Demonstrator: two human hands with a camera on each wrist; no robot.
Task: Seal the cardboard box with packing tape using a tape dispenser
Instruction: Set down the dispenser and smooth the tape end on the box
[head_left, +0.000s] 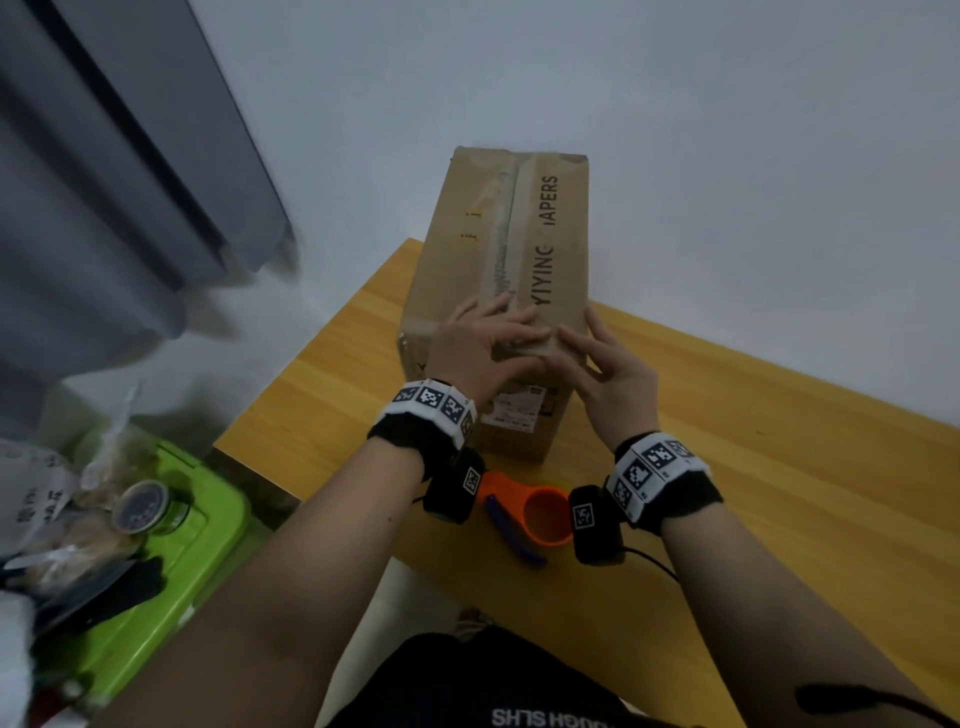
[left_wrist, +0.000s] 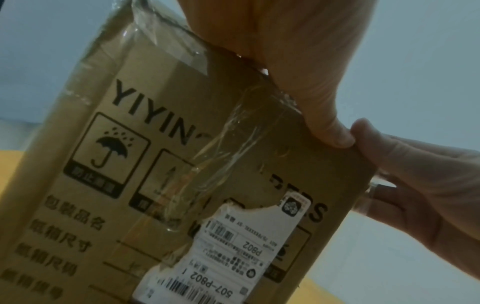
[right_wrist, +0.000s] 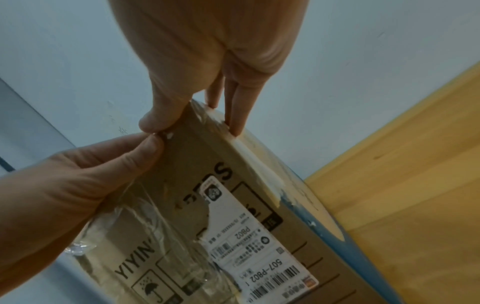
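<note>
Because the box (head_left: 498, 291) stands long-side-away on the wooden counter (head_left: 779, 467), pushed near the pale wall (head_left: 675, 130), its near end faces the person and both hands can reach the top edge without leaning. Its top flaps meet in a seam that runs away from the person, and old clear tape (left_wrist: 221, 164) hangs wrinkled down the near face over the printed lettering, just above a torn white shipping label (left_wrist: 233, 257). That loose strip suggests the near end is not yet held firmly, which is likely why the hands are here and not on the tool.

The left hand (head_left: 483, 343) lies flat over the near top edge, fingers stretched out along the seam and thumb down on the front face, so it presses the flaps and tape rather than gripping anything. The right hand (head_left: 608, 374) sits at the near right corner, fingers straight along the side and thumb meeting the left thumb at the edge; it too is spread and holds nothing, steadying the corner so the box does not slide.

The orange tape dispenser (head_left: 540, 514) lies on the counter just in front of the box, below and between the two wrists, untouched; placed there it is an easy reach for either hand once the flaps are settled. A green bin (head_left: 218, 509) with clutter stands off to the left, apart from the work.
</note>
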